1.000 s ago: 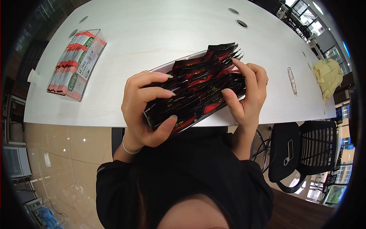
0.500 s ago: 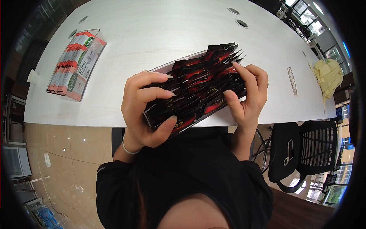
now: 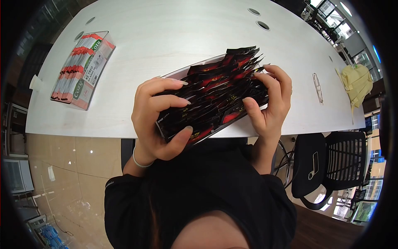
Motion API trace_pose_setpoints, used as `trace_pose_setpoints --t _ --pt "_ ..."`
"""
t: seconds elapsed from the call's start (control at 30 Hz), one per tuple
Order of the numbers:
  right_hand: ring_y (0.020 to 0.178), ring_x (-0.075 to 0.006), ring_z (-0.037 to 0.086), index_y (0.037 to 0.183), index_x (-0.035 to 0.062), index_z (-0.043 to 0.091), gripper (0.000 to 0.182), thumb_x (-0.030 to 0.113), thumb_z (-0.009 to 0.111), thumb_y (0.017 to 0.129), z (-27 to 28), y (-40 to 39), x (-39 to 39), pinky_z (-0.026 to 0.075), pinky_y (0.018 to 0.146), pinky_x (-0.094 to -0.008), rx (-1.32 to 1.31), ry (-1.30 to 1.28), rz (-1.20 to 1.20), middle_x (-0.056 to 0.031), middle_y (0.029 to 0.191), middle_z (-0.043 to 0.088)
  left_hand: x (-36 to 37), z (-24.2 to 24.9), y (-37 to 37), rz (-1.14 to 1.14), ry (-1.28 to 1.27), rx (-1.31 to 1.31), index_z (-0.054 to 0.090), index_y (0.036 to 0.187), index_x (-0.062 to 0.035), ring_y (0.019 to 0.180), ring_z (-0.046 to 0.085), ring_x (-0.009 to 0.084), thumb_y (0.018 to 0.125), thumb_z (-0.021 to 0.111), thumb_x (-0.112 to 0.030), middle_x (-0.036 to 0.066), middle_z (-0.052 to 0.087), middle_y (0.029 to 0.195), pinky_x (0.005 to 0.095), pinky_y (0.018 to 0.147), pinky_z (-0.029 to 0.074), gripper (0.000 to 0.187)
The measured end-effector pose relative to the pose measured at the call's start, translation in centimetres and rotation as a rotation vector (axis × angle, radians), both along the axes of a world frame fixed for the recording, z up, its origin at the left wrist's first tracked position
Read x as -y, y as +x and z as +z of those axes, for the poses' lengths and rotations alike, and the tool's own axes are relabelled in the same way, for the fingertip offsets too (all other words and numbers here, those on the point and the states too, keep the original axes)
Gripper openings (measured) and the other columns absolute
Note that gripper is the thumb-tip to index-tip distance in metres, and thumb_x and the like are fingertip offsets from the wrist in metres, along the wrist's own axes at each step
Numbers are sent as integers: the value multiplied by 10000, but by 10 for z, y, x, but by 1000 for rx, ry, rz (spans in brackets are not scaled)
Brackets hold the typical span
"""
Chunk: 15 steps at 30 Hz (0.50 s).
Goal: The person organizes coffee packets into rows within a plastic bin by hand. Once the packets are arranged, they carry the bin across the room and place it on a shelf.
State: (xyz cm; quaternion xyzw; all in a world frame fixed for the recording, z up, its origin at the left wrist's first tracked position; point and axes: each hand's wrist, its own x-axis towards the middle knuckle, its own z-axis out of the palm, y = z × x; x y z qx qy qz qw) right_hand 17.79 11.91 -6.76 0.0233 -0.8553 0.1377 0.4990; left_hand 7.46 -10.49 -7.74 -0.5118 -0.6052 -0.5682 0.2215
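Two hands grip one long clear box [image 3: 176, 74] crammed with black and red sachets [image 3: 215, 93], held tilted at the near edge of the white table [image 3: 166, 33]. The left hand [image 3: 155, 120] is clamped round the box's near end, thumb underneath and fingers curled over the top. The right hand [image 3: 271, 101] closes on the far end, fingertips pressing into the sachet tops. It looks like a tidying step, squaring up the row; judging by the splayed corners at the far end, the next move calls for a gentle push to seat those. The sachets are glossy foil, thin and flat with jagged crimped tops. Far left on the table lies a second clear box [image 3: 83, 68] of red and white sachets. A yellow cloth [image 3: 357, 83] sits far right.
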Motion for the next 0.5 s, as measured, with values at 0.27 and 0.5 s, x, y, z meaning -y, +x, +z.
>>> trace_pose_setpoints --t 0.27,0.5 --pt "908 -236 561 978 26 663 510 428 773 683 18 -1 -4 370 838 -335 102 96 35 -89 1040 632 0 0 0 3 7 6 620 953 -28 994 558 327 641 697 -210 183 603 1105 415 893 435 369" --pt "844 -235 537 924 17 660 575 505 786 646 34 -1 -4 372 798 -345 199 44 74 -77 944 622 0 1 0 -2 4 -5 620 948 -28 995 564 325 639 696 -209 185 601 1095 411 884 442 366"
